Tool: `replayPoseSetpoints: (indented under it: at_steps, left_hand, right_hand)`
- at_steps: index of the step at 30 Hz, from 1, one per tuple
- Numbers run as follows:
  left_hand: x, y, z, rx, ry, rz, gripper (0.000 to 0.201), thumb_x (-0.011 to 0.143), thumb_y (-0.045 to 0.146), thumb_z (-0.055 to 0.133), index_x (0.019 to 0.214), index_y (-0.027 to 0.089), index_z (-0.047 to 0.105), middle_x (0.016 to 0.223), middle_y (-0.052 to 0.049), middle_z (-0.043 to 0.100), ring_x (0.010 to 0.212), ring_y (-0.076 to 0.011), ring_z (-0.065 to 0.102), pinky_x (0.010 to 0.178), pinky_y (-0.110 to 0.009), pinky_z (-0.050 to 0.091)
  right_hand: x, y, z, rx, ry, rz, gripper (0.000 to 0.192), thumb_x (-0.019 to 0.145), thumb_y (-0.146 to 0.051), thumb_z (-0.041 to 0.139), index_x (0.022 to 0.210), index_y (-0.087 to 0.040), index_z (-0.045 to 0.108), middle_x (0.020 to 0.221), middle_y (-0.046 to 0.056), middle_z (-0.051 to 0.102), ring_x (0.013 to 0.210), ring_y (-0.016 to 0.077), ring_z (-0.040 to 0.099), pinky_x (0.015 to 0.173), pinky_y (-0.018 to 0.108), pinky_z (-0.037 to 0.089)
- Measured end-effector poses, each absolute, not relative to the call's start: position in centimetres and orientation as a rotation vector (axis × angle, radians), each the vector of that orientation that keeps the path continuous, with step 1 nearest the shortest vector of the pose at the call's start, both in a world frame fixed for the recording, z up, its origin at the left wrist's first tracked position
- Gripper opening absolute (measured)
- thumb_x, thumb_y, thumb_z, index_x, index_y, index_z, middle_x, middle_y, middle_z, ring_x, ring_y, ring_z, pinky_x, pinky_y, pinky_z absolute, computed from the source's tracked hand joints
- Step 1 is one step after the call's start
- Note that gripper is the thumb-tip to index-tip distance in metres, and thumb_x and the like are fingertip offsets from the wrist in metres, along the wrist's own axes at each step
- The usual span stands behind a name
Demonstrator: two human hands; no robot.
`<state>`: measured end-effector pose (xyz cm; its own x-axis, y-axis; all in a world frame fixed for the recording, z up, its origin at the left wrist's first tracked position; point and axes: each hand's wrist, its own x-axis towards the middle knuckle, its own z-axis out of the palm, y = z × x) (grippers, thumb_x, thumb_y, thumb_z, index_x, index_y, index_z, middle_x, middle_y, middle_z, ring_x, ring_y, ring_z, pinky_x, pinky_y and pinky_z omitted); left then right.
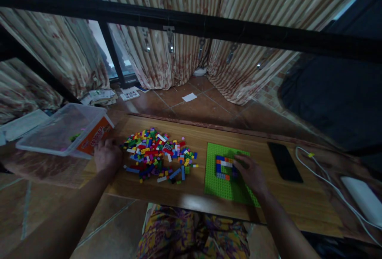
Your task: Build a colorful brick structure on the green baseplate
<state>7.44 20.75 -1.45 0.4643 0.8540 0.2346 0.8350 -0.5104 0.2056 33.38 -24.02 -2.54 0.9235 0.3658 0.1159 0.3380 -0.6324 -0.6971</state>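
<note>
A small hollow square of building bricks (221,168), in blue, white, orange and grey, sits on a green baseplate (212,189). My right hand (250,172) reaches over the plate from the right. Its thumb and fingertips close on a brick at the square's right side, which they partly cover. To the left lies a loose heap of multicoloured bricks (156,151). Between the heap and a clear plastic box (64,129) with an orange label, my left hand (108,156) rests at the wooden table's left end. Its fingers are curled, and what they hold, if anything, is hidden.
A black phone (285,162) lies right of the baseplate on the wooden table (191,201). Beyond it are a white cable (324,179) and a white device (362,199). A dark metal bar (191,22) crosses in front of striped curtains (179,60). Papers (129,94) lie on the tiled floor.
</note>
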Motion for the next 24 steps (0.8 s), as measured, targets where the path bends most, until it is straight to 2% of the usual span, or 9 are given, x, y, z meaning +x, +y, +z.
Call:
replayPoseSetpoints:
  at_steps: [6,15,20,24]
  left_hand:
    - [7.4,21.0,-1.8,2.645,1.536,0.487,0.04,0.087,0.022,0.038,0.117,0.006,0.06,0.117,-0.021,0.057,0.113,-0.0341,0.05,0.099,-0.046,0.038]
    - [7.5,21.1,-2.1,2.63,1.553,0.514,0.04,0.084,0.021,0.039,0.115,0.009,0.061,0.115,-0.019,0.058,0.111,-0.0351,0.052,0.096,-0.047,0.042]
    - [7.5,20.9,-2.2,2.623,1.576,0.544,0.039,0.083,0.02,0.04,0.114,0.011,0.062,0.114,-0.018,0.059,0.11,-0.0349,0.052,0.095,-0.046,0.043]
    - [7.5,20.9,-2.4,2.626,1.591,0.55,0.039,0.083,0.02,0.039,0.112,0.011,0.063,0.113,-0.017,0.06,0.109,-0.0343,0.052,0.094,-0.044,0.043]
  right_hand:
    - [33.0,-24.0,-3.2,-2.354,-0.552,-0.046,0.039,0.074,-0.053,0.066,0.098,-0.023,0.073,0.119,0.009,0.06,0.111,0.0273,0.056,0.1,0.048,0.042]
    - [33.2,-23.6,-2.9,-2.375,-0.484,0.02,0.045,0.07,-0.057,0.065,0.096,-0.021,0.073,0.121,0.01,0.058,0.112,0.0276,0.055,0.1,0.046,0.041]
    - [32.7,-24.6,-2.7,-2.321,-0.518,-0.003,0.048,0.077,-0.06,0.058,0.101,-0.02,0.07,0.117,0.011,0.062,0.108,0.0273,0.059,0.098,0.046,0.043]
    - [31.2,-24.9,-2.5,-2.344,-0.514,-0.231,0.053,0.086,-0.059,0.046,0.112,-0.015,0.064,0.117,0.016,0.063,0.108,0.0291,0.058,0.095,0.048,0.045]
